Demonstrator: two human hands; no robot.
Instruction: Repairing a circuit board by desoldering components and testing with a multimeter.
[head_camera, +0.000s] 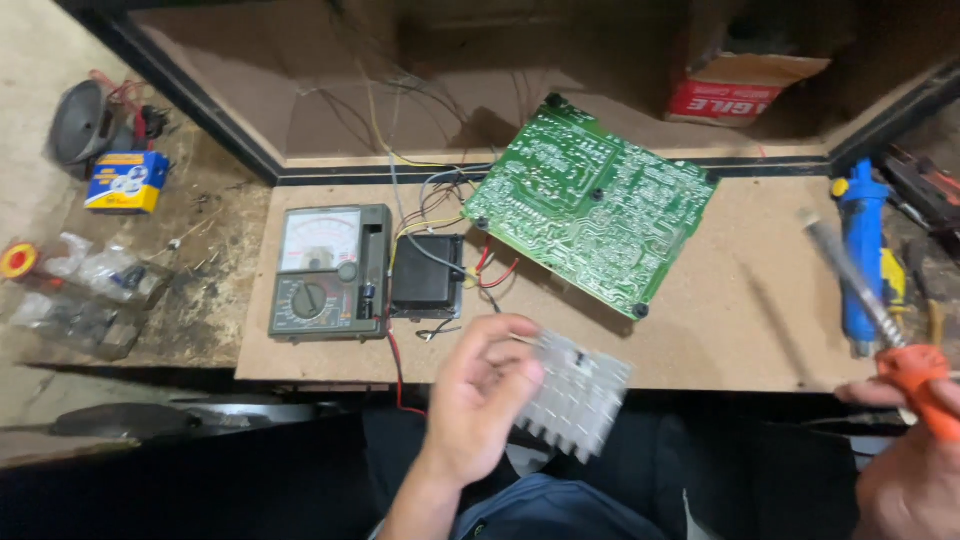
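Held low over the lap, nearest the camera, the left hand (480, 395) grips a finned aluminium heatsink (575, 392); its fingers (500, 345) curl round the left edge and pinch it, fins pointing down and away. It hangs just off the front edge of the tabletop (760, 300), touching nothing else.

At the lower right corner, the right hand (915, 470) is closed round the orange handle of a soldering iron (870, 300), whose metal shaft slants up and left over the tabletop. How tightly those fingers press I cannot tell, since the hand is partly cut off by the frame.

Further back, a green circuit board (590, 205) lies solder side up, tilted, with wires running to a black box (428, 275) beside an analogue multimeter (328, 270). A blue desoldering pump (858, 250) lies at the right.

Risks, as I judge them: the iron's tip hovers in open air and could brush the pump or the other hand if swung. The heatsink, pinched at one edge only, could slip into the lap. Loose wires near the board could snag.
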